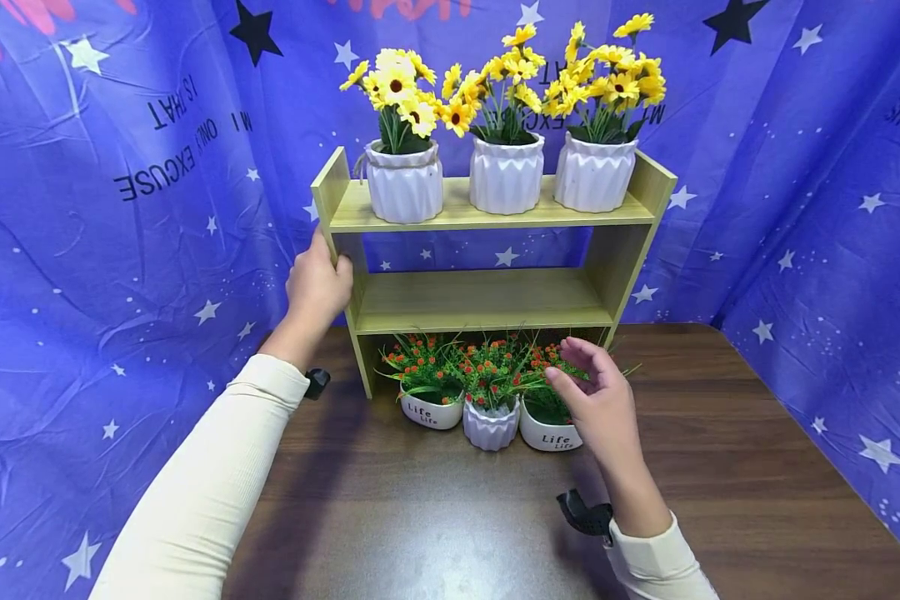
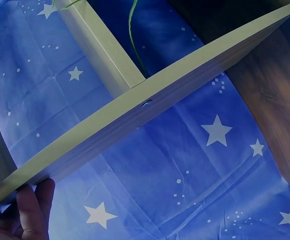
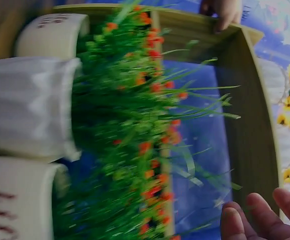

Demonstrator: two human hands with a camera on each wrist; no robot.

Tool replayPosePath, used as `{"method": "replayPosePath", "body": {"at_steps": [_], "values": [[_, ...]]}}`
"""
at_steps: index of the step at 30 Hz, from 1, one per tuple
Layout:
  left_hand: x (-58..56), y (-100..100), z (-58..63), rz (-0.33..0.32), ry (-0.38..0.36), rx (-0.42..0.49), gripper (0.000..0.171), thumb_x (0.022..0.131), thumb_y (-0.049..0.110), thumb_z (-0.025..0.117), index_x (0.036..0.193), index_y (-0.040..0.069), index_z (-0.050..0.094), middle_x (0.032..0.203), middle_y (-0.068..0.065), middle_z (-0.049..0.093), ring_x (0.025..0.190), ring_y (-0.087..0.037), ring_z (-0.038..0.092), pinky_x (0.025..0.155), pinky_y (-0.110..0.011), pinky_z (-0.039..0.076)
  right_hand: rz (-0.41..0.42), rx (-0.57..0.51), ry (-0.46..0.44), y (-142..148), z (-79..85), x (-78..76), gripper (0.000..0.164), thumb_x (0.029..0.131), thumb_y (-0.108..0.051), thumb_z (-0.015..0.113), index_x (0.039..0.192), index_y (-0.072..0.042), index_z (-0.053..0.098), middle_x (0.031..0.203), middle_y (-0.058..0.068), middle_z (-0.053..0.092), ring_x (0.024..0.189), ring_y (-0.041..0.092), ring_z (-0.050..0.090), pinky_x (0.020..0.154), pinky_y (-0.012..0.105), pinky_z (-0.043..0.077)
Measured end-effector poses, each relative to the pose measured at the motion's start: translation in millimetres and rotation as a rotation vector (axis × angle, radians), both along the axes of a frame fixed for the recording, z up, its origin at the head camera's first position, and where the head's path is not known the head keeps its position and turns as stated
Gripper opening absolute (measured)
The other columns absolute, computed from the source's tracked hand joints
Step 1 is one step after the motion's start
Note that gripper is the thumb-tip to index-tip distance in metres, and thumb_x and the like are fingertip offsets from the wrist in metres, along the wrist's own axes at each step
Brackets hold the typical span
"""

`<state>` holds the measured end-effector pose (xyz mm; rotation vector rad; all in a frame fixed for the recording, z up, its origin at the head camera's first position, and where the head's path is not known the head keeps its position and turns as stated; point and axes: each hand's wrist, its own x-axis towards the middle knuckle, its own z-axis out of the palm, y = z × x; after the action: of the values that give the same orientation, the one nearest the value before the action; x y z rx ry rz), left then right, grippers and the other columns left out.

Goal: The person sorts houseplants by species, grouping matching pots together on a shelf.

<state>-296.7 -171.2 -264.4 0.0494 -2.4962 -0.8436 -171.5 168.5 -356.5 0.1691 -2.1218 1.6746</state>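
Observation:
My left hand (image 1: 318, 282) grips the left side panel of a light wooden shelf (image 1: 487, 302) just below its top board. In the left wrist view, the fingers (image 2: 32, 212) bend around the panel's edge. My right hand (image 1: 603, 404) is raised in front of the shelf's lower right, fingers loosely bent and nothing in them. Behind it a white "Life" pot (image 1: 551, 436) with red-flowered greenery is partly hidden. Beside that pot stand a ribbed white pot (image 1: 490, 429) and another "Life" pot (image 1: 429, 411), both with similar plants.
Three white pots of yellow flowers, left (image 1: 405, 187), middle (image 1: 506, 175) and right (image 1: 596, 173), stand on the shelf's top board. The shelf rests on a dark wooden table (image 1: 450, 517). A blue star-patterned curtain (image 1: 195, 250) hangs behind and at both sides.

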Motion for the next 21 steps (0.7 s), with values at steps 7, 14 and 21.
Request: {"method": "replayPosePath", "body": {"at_steps": [7, 14, 21], "values": [[-0.4, -1, 0.1, 0.004, -0.006, 0.001, 0.047, 0.097, 0.021, 0.047, 0.142, 0.01, 0.043, 0.119, -0.031, 0.062, 0.107, -0.053, 0.06, 0.081, -0.065, 0.044, 0.002, 0.0, -0.024, 15, -34.8, 20.0, 0.044, 0.088, -0.002, 0.073, 0.128, 0.006, 0.057, 0.126, 0.024, 0.061, 0.113, 0.017, 0.06, 0.085, 0.017, 0.049], [-0.9, 0, -0.2, 0.006, -0.004, 0.005, 0.048, 0.096, 0.021, 0.047, 0.144, 0.011, 0.042, 0.12, -0.03, 0.062, 0.108, -0.053, 0.059, 0.082, -0.065, 0.043, -0.046, 0.108, -0.097, 31, -61.5, 28.7, 0.042, 0.088, -0.007, 0.074, 0.126, 0.005, 0.059, 0.121, 0.022, 0.065, 0.104, 0.006, 0.063, 0.08, 0.014, 0.047], [-0.6, 0, 0.0, 0.009, -0.01, 0.011, 0.048, 0.096, 0.02, 0.048, 0.143, 0.01, 0.042, 0.121, -0.031, 0.061, 0.109, -0.053, 0.058, 0.083, -0.065, 0.043, -0.097, 0.18, -0.217, 40, -82.7, 26.6, 0.049, 0.089, -0.017, 0.075, 0.128, 0.005, 0.057, 0.126, 0.024, 0.062, 0.112, 0.037, 0.062, 0.079, 0.011, 0.046]]}}
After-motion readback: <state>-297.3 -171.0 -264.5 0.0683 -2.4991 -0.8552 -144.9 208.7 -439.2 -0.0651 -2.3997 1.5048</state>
